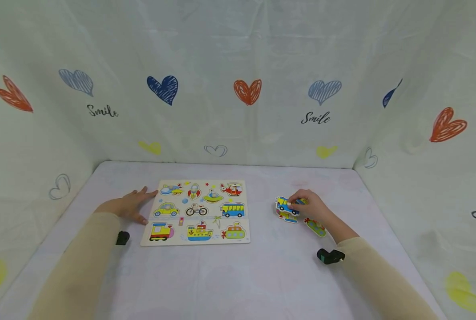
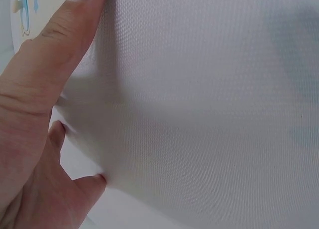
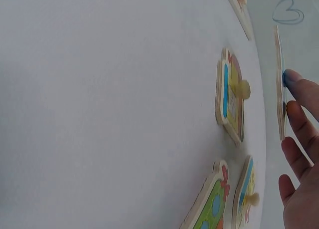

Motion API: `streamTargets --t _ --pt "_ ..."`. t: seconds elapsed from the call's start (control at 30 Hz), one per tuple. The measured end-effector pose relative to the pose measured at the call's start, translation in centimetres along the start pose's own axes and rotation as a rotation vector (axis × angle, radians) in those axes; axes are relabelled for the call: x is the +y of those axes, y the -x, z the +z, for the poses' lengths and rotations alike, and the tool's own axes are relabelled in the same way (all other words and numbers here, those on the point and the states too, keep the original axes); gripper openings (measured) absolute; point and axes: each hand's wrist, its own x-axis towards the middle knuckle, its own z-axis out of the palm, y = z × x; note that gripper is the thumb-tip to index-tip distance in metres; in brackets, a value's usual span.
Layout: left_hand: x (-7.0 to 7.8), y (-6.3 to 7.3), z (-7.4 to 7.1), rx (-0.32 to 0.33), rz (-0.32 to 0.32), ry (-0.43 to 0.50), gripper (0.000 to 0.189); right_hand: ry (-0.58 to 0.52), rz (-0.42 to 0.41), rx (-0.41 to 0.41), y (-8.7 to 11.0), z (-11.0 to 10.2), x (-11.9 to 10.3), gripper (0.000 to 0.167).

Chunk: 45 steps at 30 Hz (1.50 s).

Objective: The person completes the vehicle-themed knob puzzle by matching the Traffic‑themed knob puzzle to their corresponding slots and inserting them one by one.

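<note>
A blue-and-yellow vehicle piece (image 1: pixel 282 205) is pinched in the grip of the right hand (image 1: pixel 312 206) above loose puzzle pieces (image 1: pixel 316 227), toward the worktop's (image 1: pixel 222 284) right edge. The puzzle board (image 1: pixel 214 209), nearer the left edge, is touched by the left hand (image 1: pixel 130 206), its fingers spread apart.

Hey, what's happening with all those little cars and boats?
A person is handling a vehicle puzzle. Their right hand pinches a blue-and-yellow bus piece, held up off the table. Other loose pieces lie below and beside it, including a green submarine piece. Their left hand is spread at the left edge of the puzzle board.
</note>
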Motion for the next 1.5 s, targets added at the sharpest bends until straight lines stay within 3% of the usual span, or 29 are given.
streamTargets --t 0.33,0.8,1.3,1.5 --pt "0.2 0.0 0.1 0.01 -0.005 0.006 0.106 -0.026 -0.173 -0.034 -1.2 1.8 -2.5 0.013" --pt "0.2 -0.1 0.1 0.002 -0.017 -0.001 0.107 -0.038 -0.099 -0.08 -3.2 5.0 -5.9 0.012" --pt "0.5 0.6 -0.4 -0.006 0.008 0.027 0.106 -0.009 -0.187 -0.148 -5.2 8.2 -8.4 0.01" --pt "0.5 0.5 -0.2 -0.004 -0.009 0.023 0.106 -0.002 -0.231 -0.164 -6.1 9.5 -8.8 0.009"
